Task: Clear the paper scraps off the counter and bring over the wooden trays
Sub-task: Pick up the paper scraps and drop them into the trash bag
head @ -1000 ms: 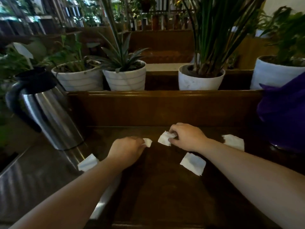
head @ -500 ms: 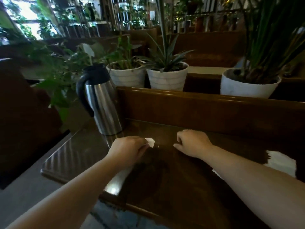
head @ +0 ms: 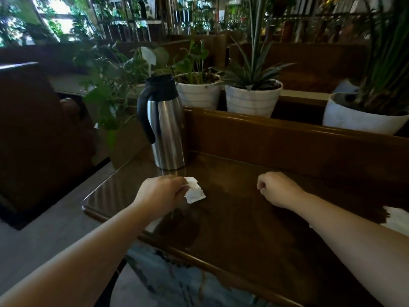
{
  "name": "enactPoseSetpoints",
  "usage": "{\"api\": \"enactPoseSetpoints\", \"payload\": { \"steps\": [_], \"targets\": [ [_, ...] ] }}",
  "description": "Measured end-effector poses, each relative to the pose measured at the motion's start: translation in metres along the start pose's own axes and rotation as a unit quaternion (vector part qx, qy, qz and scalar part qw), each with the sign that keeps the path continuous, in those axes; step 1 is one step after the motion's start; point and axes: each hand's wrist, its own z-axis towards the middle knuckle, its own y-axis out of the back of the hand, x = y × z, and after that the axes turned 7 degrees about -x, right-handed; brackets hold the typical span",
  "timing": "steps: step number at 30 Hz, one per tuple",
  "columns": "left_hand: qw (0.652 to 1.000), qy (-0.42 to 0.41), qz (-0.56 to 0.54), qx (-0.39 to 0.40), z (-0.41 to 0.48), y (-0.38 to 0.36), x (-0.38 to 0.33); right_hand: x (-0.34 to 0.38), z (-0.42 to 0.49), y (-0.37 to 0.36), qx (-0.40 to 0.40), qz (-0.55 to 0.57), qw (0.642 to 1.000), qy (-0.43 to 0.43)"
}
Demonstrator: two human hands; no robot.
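Dark brown wood fills most of my view: the counter (head: 254, 229) is glossy and has a raised wooden back rail (head: 287, 138) along its far side. Behind the rail stand three white pots with green plants, and further back the room is full of more plants and shelves, too dim and blurred to tell in detail.

At the far left corner of the counter stands a steel thermos jug (head: 166, 127) with a black lid and a black handle, upright, touching the rail or just beside it.

My left hand (head: 161, 193) is low over the counter, near the jug. Its fingers are curled and pinch a crumpled white paper scrap (head: 193, 191), which sticks out to the right of the hand. Whether the scrap touches the wood, I cannot tell.

My right hand (head: 278, 188) is well apart from the left one, closer to the rail. It is closed to a fist, fingers pressed together; if something is inside, I cannot see it.

Another white paper piece (head: 396, 218) lies at the right edge of the view, partly hidden by my right forearm. I see no wooden trays.
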Motion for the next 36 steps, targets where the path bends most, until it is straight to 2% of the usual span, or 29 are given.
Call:
{"api": "enactPoseSetpoints", "payload": {
  "steps": [7,13,18,23,27,33,36],
  "targets": [
    [1.000,0.001,0.011,0.014,0.007,-0.009,0.014,0.055,0.005,-0.001,-0.077,0.105,0.983,0.127],
    [0.996,0.025,0.000,0.086,0.015,-0.026,0.019,0.099,0.008,-0.014,-0.107,0.158,0.966,0.174],
    [0.995,0.012,0.039,0.095,0.017,-0.049,0.019,0.101,0.004,-0.016,-0.114,0.144,0.969,0.167],
    [0.988,-0.007,0.065,0.137,0.025,-0.054,0.013,0.091,-0.007,-0.014,-0.112,0.129,0.975,0.145],
    [0.988,-0.026,0.024,0.149,0.033,-0.050,0.002,0.074,-0.024,-0.006,-0.112,0.128,0.978,0.124],
    [0.988,-0.126,-0.042,0.074,0.049,-0.036,-0.060,-0.001,-0.070,0.014,-0.136,0.120,0.983,0.043],
    [0.979,-0.175,-0.088,0.064,0.056,-0.028,-0.100,-0.044,-0.096,0.019,-0.149,0.097,0.984,-0.013]
  ]
}}
